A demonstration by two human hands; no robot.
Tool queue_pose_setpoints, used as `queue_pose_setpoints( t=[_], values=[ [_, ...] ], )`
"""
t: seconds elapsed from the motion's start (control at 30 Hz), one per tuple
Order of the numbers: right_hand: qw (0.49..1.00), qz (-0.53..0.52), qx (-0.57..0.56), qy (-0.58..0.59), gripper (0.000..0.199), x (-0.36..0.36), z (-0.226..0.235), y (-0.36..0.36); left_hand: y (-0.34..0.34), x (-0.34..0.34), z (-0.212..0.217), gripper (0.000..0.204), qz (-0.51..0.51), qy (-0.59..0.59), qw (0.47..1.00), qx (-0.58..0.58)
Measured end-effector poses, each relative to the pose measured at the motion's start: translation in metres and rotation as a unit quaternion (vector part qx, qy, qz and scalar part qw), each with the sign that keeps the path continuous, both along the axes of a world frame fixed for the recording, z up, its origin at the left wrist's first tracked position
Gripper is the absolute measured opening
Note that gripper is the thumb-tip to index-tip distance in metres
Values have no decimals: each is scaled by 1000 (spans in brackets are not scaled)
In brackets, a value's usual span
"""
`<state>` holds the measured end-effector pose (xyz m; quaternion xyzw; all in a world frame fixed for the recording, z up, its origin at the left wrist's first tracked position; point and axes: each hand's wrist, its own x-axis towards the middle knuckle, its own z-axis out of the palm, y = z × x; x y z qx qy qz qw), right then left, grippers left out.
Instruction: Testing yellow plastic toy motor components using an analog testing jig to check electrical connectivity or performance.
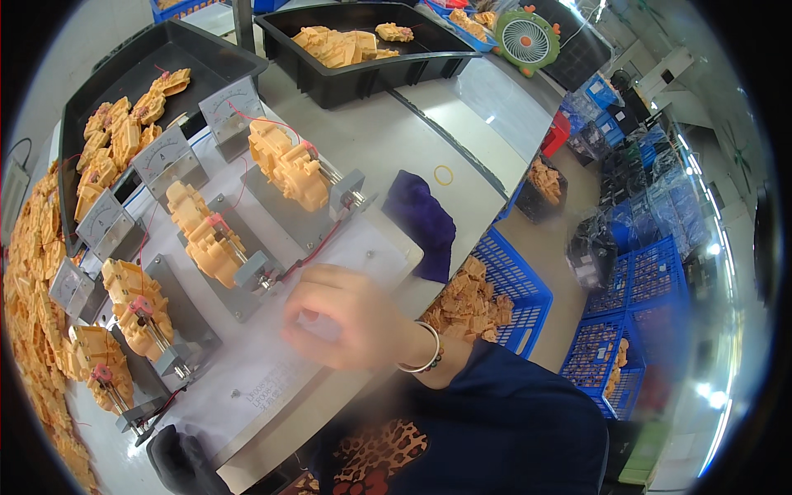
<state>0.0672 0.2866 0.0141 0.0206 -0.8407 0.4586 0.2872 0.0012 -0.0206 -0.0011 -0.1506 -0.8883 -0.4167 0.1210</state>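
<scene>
Over the near side of the counter [384,136], the right hand [346,318] hangs empty-looking, its fingers loosely curled; whether they pinch something small I cannot tell (the hand is blurred). The left hand is out of view. Just beyond and to the left, four yellow housings [206,235] sit in a slanting row, one at each of four metal fixtures [257,269], and the right hand is apart from all of them. The step in hand looks to me like checking these housings, with the hand between two touches; a next move on one would call for spreading the fingers and reaching in without snagging its thin red wire. Behind the row stand four dial meters [171,158], one to a housing.

To the right lie one crumpled purple cloth [422,221] and one yellow ring [444,175], near each other; below the counter's edge, one blue crate [528,309] holds tan pieces [474,305], too jumbled to count. Farther back are two black trays [375,73], both carrying more yellow parts [334,47], overlapping beyond a sure count. Past them stands one green fan [529,41].
</scene>
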Motion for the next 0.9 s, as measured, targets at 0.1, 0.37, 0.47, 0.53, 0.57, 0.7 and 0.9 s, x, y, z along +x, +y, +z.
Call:
queue_pose_setpoints(
  t=[0.1, 0.37, 0.47, 0.53, 0.57, 0.7, 0.9],
  values=[
    [1000, -3, 3, -3, 14, 1, 1, 0, 1, 1, -1, 20, 1, 26, 1000, -3],
    [1000, -1, 2, 5, 14, -1, 0, 0, 51, 17, 11, 8, 42, 140, 987, -61],
    [1000, 2, -5, 7, 14, -2, -1, 0, 87, 24, 12, 7, -34, 111, 991, -70],
    [1000, -4, 0, 5, 12, 1, -1, 3, 95, 22, 9, 7, -63, 117, 980, -147],
    [1000, -6, 3, 3, 11, 2, -1, 5, 97, 21, 8, 7, -68, 117, 980, -146],
    [1000, -2, 15, 4, 10, 1, 0, 2, 89, 18, 9, 8, -75, 81, 984, -143],
    [1000, -6, 8, 2, 10, 2, 0, 3, 89, 16, 9, 8, -104, 144, 968, -176]
  ],
)
